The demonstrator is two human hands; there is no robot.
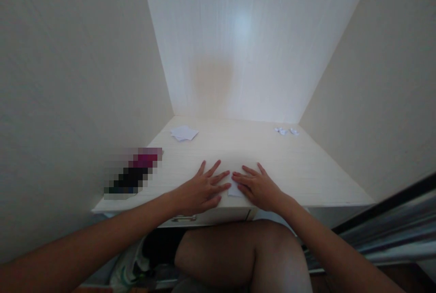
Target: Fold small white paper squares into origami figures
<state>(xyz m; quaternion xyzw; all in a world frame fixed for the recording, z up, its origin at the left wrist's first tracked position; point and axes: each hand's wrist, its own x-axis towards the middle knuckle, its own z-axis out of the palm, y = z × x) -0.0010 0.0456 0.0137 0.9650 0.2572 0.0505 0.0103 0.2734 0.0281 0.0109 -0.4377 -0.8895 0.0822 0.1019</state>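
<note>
My left hand (203,187) lies flat on the pale wooden desk (306,170), fingers spread and pointing right. My right hand (258,185) lies flat too, fingers stretched toward the left, pressing on a small white piece of paper (234,189) near the desk's front edge. The fingertips of both hands nearly meet over the paper. Most of the paper is hidden under my right hand.
A small stack of white paper squares (184,132) lies at the back left of the desk. A few small folded paper pieces (286,131) sit at the back right. A blurred dark and pink object (134,175) rests at the left edge. Walls enclose the desk on three sides.
</note>
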